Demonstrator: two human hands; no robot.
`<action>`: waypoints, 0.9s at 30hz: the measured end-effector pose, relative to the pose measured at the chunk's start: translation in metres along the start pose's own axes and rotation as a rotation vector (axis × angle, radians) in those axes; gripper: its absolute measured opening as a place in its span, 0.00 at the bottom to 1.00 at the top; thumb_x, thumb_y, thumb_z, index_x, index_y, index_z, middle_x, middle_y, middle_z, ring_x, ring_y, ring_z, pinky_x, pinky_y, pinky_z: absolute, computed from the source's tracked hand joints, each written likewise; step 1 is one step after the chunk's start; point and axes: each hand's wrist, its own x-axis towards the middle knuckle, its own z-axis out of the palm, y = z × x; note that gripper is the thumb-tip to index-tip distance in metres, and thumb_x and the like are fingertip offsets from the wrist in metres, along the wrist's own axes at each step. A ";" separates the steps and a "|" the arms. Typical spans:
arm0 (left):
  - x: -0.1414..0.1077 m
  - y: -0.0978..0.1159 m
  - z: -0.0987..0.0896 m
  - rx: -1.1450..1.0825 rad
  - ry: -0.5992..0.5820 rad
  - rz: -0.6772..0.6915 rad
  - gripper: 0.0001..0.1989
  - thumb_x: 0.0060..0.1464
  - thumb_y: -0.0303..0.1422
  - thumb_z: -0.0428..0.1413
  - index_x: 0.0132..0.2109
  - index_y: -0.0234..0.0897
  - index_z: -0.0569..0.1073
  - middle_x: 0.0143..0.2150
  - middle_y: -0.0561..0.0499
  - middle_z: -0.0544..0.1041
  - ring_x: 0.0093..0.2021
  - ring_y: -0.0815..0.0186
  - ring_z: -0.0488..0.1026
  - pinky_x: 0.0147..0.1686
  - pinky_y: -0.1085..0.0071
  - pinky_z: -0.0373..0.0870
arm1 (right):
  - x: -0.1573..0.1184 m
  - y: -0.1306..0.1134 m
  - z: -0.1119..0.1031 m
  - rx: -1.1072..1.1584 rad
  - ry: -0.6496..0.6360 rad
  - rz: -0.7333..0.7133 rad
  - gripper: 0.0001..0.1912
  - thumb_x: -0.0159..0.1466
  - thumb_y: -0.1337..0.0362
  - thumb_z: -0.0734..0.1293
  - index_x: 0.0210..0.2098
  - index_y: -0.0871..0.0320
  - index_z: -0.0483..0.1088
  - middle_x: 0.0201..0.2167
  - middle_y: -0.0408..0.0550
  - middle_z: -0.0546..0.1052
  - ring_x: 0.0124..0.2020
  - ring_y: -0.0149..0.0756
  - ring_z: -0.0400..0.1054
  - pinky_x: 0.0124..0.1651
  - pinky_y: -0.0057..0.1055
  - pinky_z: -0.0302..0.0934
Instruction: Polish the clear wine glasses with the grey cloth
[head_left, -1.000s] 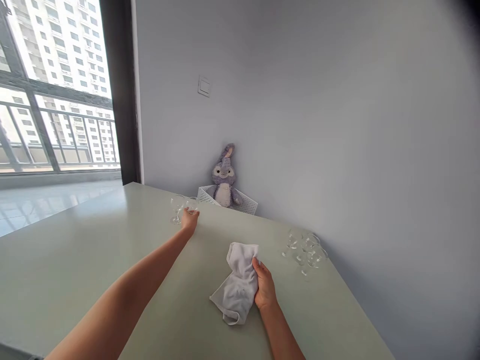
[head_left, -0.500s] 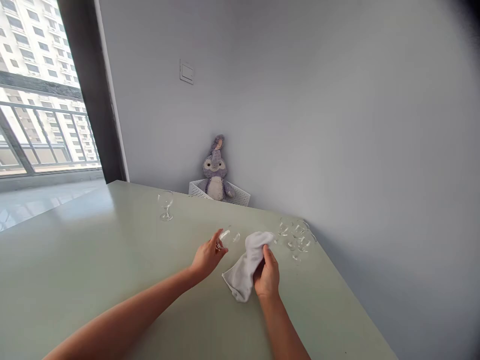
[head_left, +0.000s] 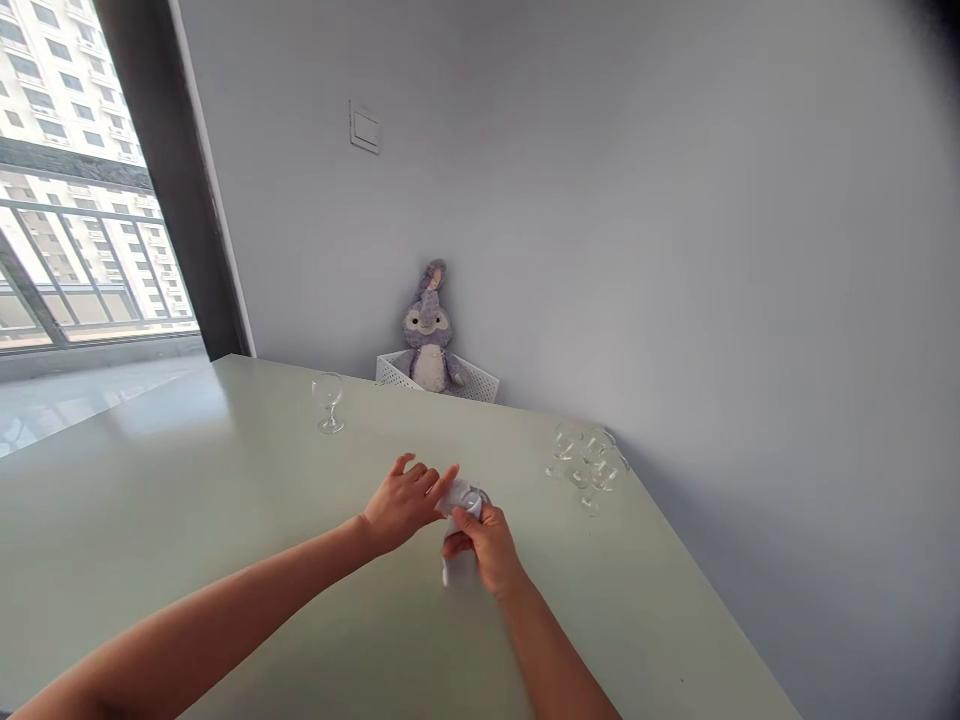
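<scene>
My left hand (head_left: 403, 505) sits over the table's middle with its fingertips at a stemmed drinking glass (head_left: 472, 496), which lies on its side. The glass's bowl is partly wrapped in a white cloth (head_left: 459, 565), and my right hand (head_left: 484, 547) grips that cloth around it. The two hands nearly meet, and the glass's stem and foot are hidden behind my left fingers. Another stemmed glass (head_left: 328, 402) stands upright farther back on the table. A tight group of several glasses (head_left: 589, 463) stands to the right.
The pale green table (head_left: 187, 480) meets a grey wall at its far and right edges. A white slotted basket (head_left: 397, 372) holding a purple plush rabbit (head_left: 429, 340) stands at the far edge. A floor-length window (head_left: 75, 220) is at the left.
My hands have come together. The glass from my left hand has gone into the cloth, which my right hand has gathered around its bowl. The view has tilted slightly.
</scene>
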 end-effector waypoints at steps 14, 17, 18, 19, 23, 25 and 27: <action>-0.010 -0.001 -0.034 -0.912 -0.703 -0.419 0.33 0.53 0.56 0.33 0.33 0.34 0.69 0.21 0.50 0.70 0.19 0.69 0.65 0.24 0.72 0.62 | -0.017 -0.027 -0.025 -0.239 -0.454 0.067 0.14 0.51 0.56 0.70 0.28 0.63 0.72 0.22 0.48 0.75 0.24 0.36 0.70 0.36 0.36 0.62; -0.014 0.005 -0.036 -0.415 -0.291 -0.298 0.26 0.52 0.53 0.43 0.43 0.37 0.70 0.29 0.48 0.73 0.31 0.64 0.70 0.37 0.66 0.63 | -0.009 -0.013 -0.018 -0.118 -0.231 0.030 0.17 0.51 0.54 0.70 0.30 0.63 0.72 0.21 0.46 0.74 0.20 0.33 0.68 0.29 0.32 0.63; -0.015 0.006 -0.037 -0.293 -0.194 -0.248 0.24 0.52 0.52 0.46 0.45 0.38 0.70 0.30 0.47 0.73 0.33 0.63 0.69 0.40 0.64 0.62 | -0.007 -0.011 -0.016 -0.072 -0.191 0.015 0.17 0.51 0.54 0.69 0.31 0.63 0.71 0.21 0.46 0.74 0.19 0.32 0.68 0.27 0.31 0.62; -0.015 0.007 -0.039 -0.235 -0.147 -0.229 0.23 0.51 0.50 0.47 0.45 0.39 0.70 0.29 0.47 0.73 0.34 0.62 0.69 0.41 0.63 0.61 | -0.006 -0.010 -0.014 -0.052 -0.189 0.006 0.18 0.52 0.53 0.69 0.32 0.63 0.71 0.21 0.46 0.73 0.19 0.32 0.67 0.26 0.31 0.62; -0.021 0.004 -0.046 -0.723 -0.429 -0.440 0.21 0.51 0.50 0.47 0.37 0.37 0.74 0.20 0.53 0.66 0.23 0.68 0.64 0.30 0.70 0.61 | -0.012 -0.028 -0.017 -0.257 -0.425 0.019 0.16 0.53 0.55 0.68 0.27 0.64 0.72 0.21 0.46 0.73 0.22 0.34 0.68 0.30 0.32 0.62; -0.027 0.001 -0.049 -1.131 -0.613 -0.563 0.23 0.49 0.52 0.48 0.35 0.35 0.73 0.18 0.55 0.63 0.20 0.71 0.61 0.26 0.72 0.61 | -0.018 -0.043 -0.028 -0.421 -0.433 -0.031 0.16 0.56 0.54 0.66 0.24 0.62 0.71 0.20 0.44 0.71 0.24 0.33 0.65 0.30 0.31 0.60; -0.033 -0.002 -0.051 -1.378 -0.660 -0.650 0.24 0.48 0.52 0.49 0.37 0.34 0.73 0.18 0.56 0.61 0.19 0.72 0.59 0.25 0.72 0.61 | -0.024 -0.058 -0.041 -0.580 -0.282 -0.142 0.18 0.57 0.52 0.63 0.23 0.60 0.69 0.20 0.43 0.69 0.24 0.32 0.62 0.29 0.30 0.57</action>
